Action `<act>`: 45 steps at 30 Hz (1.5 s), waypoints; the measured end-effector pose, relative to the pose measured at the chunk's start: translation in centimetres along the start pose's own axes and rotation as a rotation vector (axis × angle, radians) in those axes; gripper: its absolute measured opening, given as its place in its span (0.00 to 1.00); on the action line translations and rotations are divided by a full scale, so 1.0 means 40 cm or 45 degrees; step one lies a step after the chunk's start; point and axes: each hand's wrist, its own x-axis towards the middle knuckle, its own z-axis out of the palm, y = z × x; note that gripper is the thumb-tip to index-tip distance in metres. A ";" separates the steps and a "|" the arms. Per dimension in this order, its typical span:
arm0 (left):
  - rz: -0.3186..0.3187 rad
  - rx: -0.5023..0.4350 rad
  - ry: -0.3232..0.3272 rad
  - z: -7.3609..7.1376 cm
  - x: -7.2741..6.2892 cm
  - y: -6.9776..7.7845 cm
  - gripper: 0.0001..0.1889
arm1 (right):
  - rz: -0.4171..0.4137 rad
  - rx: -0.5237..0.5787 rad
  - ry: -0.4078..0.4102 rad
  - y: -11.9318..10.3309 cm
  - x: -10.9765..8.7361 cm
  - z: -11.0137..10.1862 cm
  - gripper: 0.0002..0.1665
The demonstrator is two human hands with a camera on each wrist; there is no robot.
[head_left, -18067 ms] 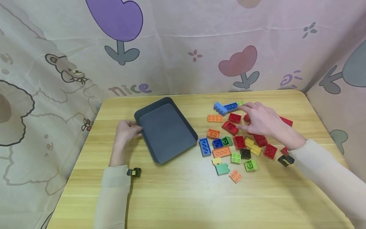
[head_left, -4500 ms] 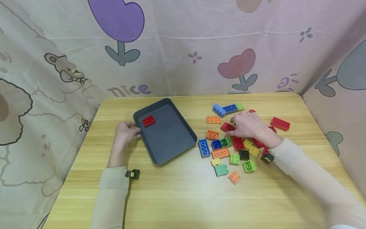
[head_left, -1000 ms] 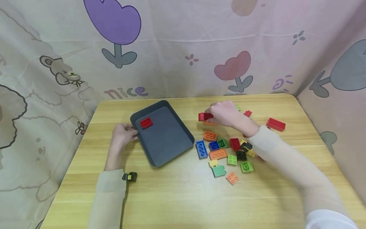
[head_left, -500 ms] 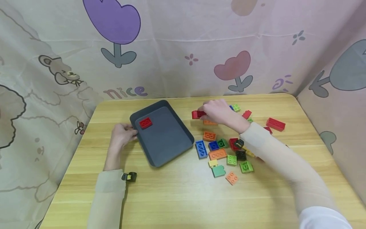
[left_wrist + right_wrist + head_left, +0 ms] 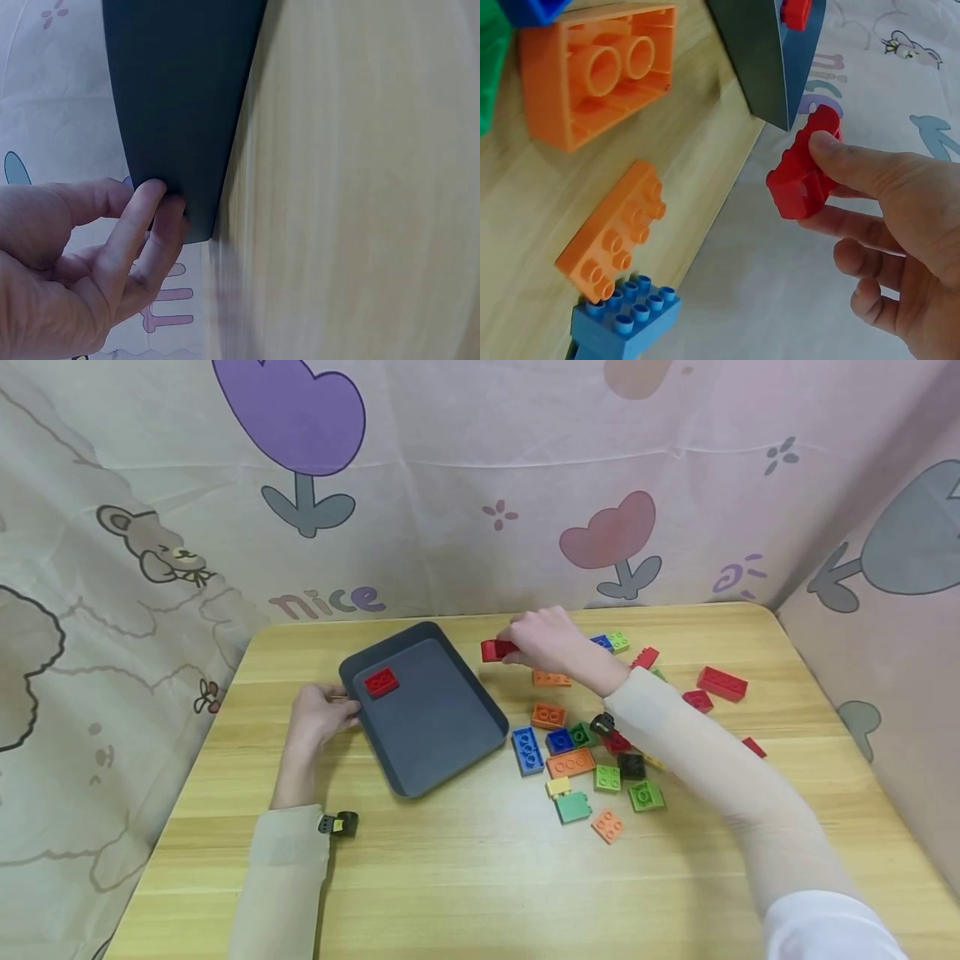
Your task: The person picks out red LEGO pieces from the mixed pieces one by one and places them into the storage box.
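My right hand point(image 5: 546, 639) pinches a red toy brick point(image 5: 495, 650) between thumb and fingers, held up right of the tray's far corner. In the right wrist view the red brick point(image 5: 804, 169) shows its studs, and the ring and little fingers curl free below it. My left hand point(image 5: 318, 718) grips the left edge of a dark grey tray point(image 5: 438, 727); in the left wrist view its fingertips point(image 5: 154, 187) lie on the tray's outer wall point(image 5: 180, 97). One red brick point(image 5: 382, 682) lies inside the tray, toward its far left.
Right of the tray lie scattered bricks: a blue brick point(image 5: 528, 751), an orange brick point(image 5: 550, 716), a light green brick point(image 5: 647, 796), a long red brick point(image 5: 722, 683) and several more. A patterned cloth point(image 5: 450, 543) hangs behind the wooden table point(image 5: 465, 885).
Since 4.5 s ago the right hand has picked up a red brick from the pile and carried it left toward the tray. The brick in the tray was absent 18.1 s ago. The left hand stays put.
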 end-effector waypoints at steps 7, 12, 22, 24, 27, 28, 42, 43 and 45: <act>0.002 0.005 0.007 0.002 -0.001 0.000 0.26 | -0.011 -0.005 -0.002 -0.008 0.028 0.000 0.17; 0.006 0.006 0.010 0.001 0.000 -0.002 0.26 | -0.023 -0.032 0.012 -0.015 0.048 -0.003 0.17; -0.002 0.003 -0.003 0.000 -0.001 0.000 0.26 | -0.032 -0.138 -0.016 -0.051 0.086 -0.009 0.17; -0.002 0.006 -0.001 -0.001 0.000 0.000 0.27 | -0.042 -0.153 -0.006 -0.060 0.095 -0.013 0.17; -0.002 0.005 0.001 0.000 -0.001 0.002 0.27 | -0.057 -0.163 0.007 -0.076 0.107 -0.018 0.16; 0.000 0.004 0.001 0.000 -0.002 0.002 0.27 | -0.063 -0.168 0.010 -0.081 0.111 -0.019 0.15; 0.017 0.016 -0.003 0.003 -0.006 0.002 0.26 | -0.157 -0.200 0.021 -0.142 0.147 -0.012 0.14; 0.016 0.017 -0.002 0.003 -0.006 0.002 0.26 | -0.161 -0.201 0.026 -0.144 0.150 -0.011 0.14; 0.014 0.017 0.001 0.003 -0.006 0.002 0.26 | -0.172 -0.206 0.032 -0.149 0.155 -0.007 0.13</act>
